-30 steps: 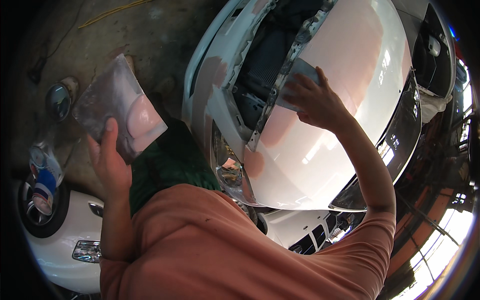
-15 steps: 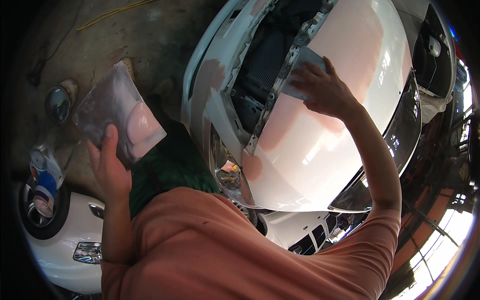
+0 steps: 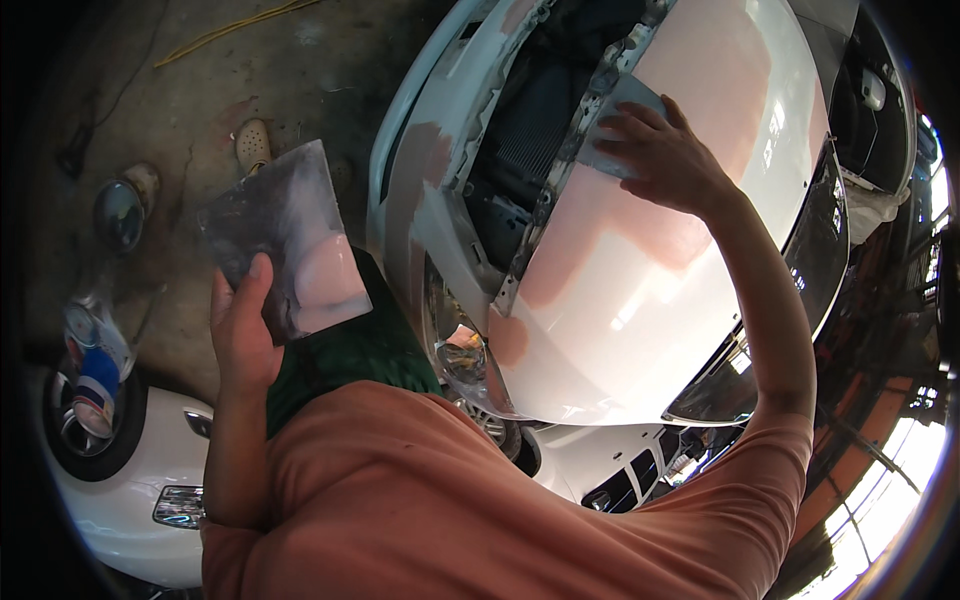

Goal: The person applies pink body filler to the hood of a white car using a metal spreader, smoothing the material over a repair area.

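From the head view, I see the left hand [image 3: 248, 335] gripping a flat grey plate [image 3: 265, 215] by its near edge, thumb on top, a smooth mound of pink paste [image 3: 328, 270] lying just right of that thumb. The right hand [image 3: 672, 165] has its fingers [image 3: 628, 128] splayed over a thin grey sheet [image 3: 630, 90], holding it on the pink-patched white hood [image 3: 575, 355].

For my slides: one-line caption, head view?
Left hand holds a board bearing pink paste; right hand holds a grey sheet at the edge of a pink-patched white hood.
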